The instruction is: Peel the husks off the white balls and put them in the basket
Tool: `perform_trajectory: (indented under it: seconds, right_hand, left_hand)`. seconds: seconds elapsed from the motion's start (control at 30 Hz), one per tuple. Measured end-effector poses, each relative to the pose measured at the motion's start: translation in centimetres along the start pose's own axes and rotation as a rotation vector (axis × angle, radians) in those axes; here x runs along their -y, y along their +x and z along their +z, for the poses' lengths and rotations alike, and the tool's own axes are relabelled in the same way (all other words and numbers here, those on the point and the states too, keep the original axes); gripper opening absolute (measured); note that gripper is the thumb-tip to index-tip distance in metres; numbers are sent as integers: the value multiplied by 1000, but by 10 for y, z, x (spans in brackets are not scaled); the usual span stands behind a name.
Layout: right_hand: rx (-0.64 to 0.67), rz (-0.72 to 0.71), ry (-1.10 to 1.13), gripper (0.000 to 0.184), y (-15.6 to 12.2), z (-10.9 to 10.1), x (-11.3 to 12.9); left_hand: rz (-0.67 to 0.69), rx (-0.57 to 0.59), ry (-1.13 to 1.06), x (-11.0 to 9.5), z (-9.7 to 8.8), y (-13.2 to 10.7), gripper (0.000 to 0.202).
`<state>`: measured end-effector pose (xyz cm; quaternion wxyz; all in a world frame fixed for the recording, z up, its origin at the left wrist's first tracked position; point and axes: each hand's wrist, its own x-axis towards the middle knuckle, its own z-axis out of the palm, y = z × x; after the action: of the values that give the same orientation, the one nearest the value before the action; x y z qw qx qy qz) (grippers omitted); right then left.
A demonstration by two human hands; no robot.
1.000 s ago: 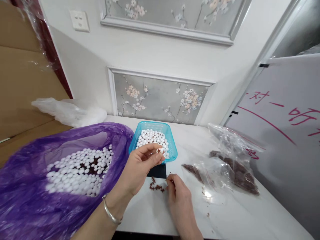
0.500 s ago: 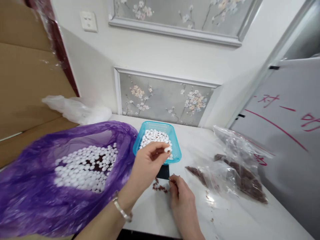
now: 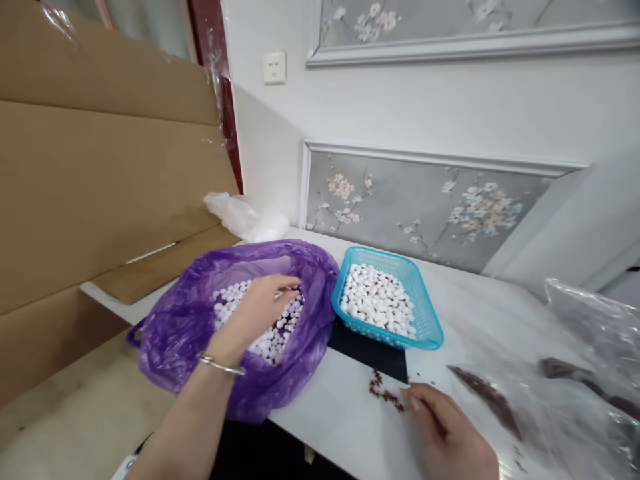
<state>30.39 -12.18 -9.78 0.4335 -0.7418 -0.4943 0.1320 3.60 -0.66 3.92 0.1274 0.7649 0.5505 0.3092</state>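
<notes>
My left hand (image 3: 263,303) is over the mouth of a purple plastic bag (image 3: 305,373), its fingers stretched out and a little apart. Small white balls (image 3: 273,343) lie in the bag, with dark brown bits among them; the hand covers some of them. A white speck shows by the fingers, but I cannot tell whether it is a ball in the bag. On the table, my right hand (image 3: 445,427) is closed, thumb and fingertips together. Whatever it pinches is too small to make out. Beside its fingertips lies a row of small reddish-brown pieces (image 3: 385,393).
A blue plastic basket (image 3: 425,323) of white balls stands on the white table (image 3: 335,407), partly over a black flat piece (image 3: 367,350). Clear bags (image 3: 565,413) with brown contents lie at right. Cardboard (image 3: 110,187) stands at left, near a white plastic bag (image 3: 250,220).
My left hand has moved from above the basket, where it held a white ball, leftward to the purple bag. My right hand stays by the brown pieces. The view has turned left.
</notes>
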Motion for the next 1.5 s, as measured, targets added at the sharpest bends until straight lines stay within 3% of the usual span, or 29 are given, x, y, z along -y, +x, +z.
perform_trajectory:
  seconds: [0.1,0.17,0.27,0.43,0.57,0.63,0.7,0.77,0.9,1.07,1.5]
  right_hand:
    - [12,48,33,31,0,-3,7]
    - [14,97,25,32,0,-5,9]
    - [-40,168,9,35,-1,-5,10]
    - [-135,185,76,38,-4,-4,12]
    - [-150,88,255,29,-9,-4,25]
    - [-85,96,399,24,-15,-4,39]
    - [-1,162,517,19,-20,-3,57]
    - [78,116,625,11,-25,-3,74]
    - [232,7,835,6,-31,-5,97]
    - [257,7,918,4,-30,-7,95]
    - [188,-168,717,11,-31,-7,87]
  left_hand:
    - [-112,23,159,47,-25,-10,25]
    - [-161,50,223,67,-31,-19,21]
    - [-196,79,263,81,-26,-28,17]
    - [-202,51,247,86,-14,-25,14]
    - [-149,-33,134,70,-10,-25,18]
    - [-116,-29,-98,51,-3,-32,20]
    - [-112,62,-479,27,10,-43,16]
    - [-161,189,-785,3,25,-54,13]
    - [-225,343,-1063,-23,51,-67,8]
    - [-143,452,-1144,-30,67,-69,7]
    - [-96,352,-1000,-43,71,-73,14]
